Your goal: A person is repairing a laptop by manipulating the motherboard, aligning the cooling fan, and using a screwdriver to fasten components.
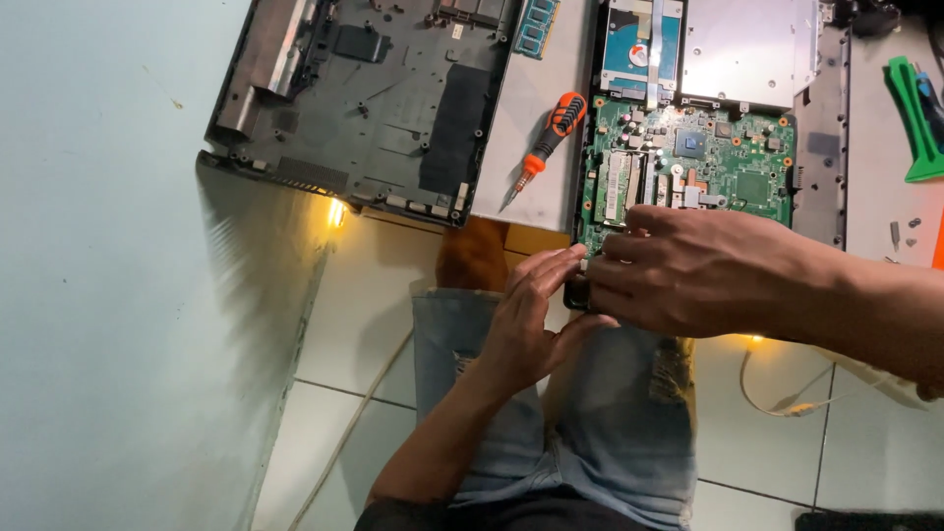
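Both hands, left (531, 315) and right (688, 270), pinch a small dark flat part (576, 292), probably light and fragile, best edge-held, at six o'clock of the green circuit board (728, 167).

Your hands work at a glossy green circuit board (708, 162) studded with dull metal parts. Far right of it sits a brushed, matt metal drive (747, 49). To the left lies a matt black plastic shell (364, 98) and a screwdriver (547, 146) with shiny orange plastic grip. Your shorts (590, 413) are faded, frayed denim; the floor tiles (354, 324) are smooth and glossy.
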